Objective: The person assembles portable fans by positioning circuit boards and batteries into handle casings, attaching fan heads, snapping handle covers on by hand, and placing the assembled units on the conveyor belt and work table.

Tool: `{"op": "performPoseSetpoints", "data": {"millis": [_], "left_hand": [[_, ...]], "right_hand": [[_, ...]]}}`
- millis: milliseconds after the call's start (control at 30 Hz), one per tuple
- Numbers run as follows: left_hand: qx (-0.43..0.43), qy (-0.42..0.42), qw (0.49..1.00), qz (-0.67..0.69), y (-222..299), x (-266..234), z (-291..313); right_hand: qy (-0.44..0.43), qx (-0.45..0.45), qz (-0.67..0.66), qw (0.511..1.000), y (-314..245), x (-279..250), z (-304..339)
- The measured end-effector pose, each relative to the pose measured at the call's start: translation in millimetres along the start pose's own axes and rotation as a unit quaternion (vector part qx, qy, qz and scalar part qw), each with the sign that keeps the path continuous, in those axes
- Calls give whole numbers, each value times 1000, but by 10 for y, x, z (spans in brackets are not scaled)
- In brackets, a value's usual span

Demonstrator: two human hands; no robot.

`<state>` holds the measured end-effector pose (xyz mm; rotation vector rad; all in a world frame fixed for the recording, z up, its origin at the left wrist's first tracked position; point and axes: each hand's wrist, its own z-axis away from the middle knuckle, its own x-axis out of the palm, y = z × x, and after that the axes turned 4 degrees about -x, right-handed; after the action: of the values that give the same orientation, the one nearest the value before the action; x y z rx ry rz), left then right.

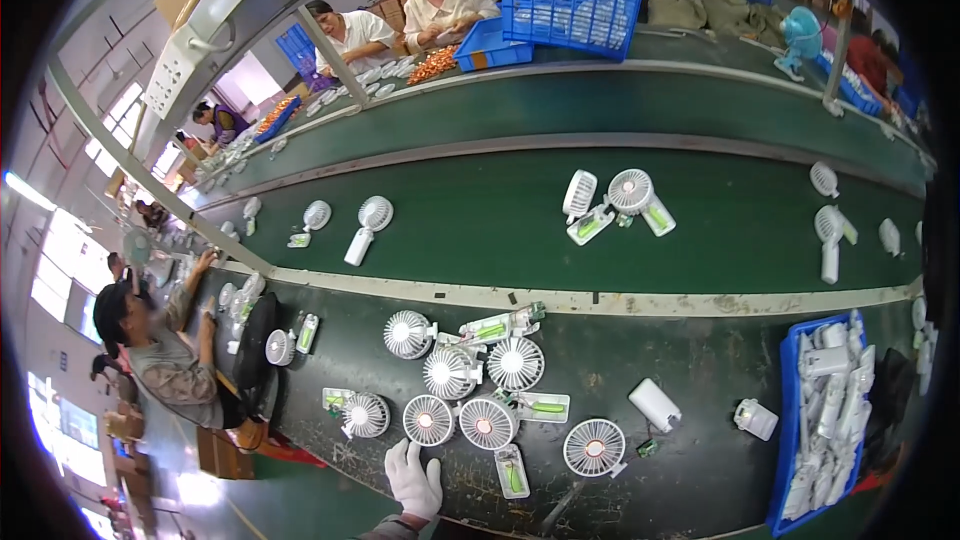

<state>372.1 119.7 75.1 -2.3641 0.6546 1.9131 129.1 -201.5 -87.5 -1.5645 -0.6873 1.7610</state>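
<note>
My left hand (413,480), in a white glove, reaches in from the lower edge with its fingers stretched out and nothing visible in it. Its fingertips lie just below a small white fan head (428,421), close to it; I cannot tell whether they touch. Beside that is another fan head (488,424), and farther left one (366,415) with an opened handle. A white handle shell (511,472) with a green strip inside lies right of the hand. Another fan head (594,448) lies farther right, near a white handle cover (655,405). My right hand is out of view.
A blue crate (789,420) of white wrapped parts stands at the right of the dark bench (690,475). Beyond a pale rail (640,303), a green conveyor belt (470,210) carries several fans. A co-worker (180,370) sits at the left; others work across the belt.
</note>
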Motion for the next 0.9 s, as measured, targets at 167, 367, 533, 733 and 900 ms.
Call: {"op": "performPoseSetpoints", "data": {"millis": [167, 367, 533, 733, 900], "left_hand": [[0, -16, 1000, -17, 79, 44, 49], [2, -20, 999, -37, 159, 118, 50], [2, 3, 999, -37, 178, 72, 22], [27, 30, 996, -75, 348, 108, 34], [88, 100, 989, -69, 321, -19, 153]], "right_hand": [[-79, -39, -121, 989, 402, 730, -117], [-138, -32, -232, 962, 786, 1340, 107], [-123, 3, -318, 940, 712, 1742, 275], [-34, 18, -374, 927, 901, 1828, 95], [25, -13, -381, 924, 1439, 1577, -325]]}}
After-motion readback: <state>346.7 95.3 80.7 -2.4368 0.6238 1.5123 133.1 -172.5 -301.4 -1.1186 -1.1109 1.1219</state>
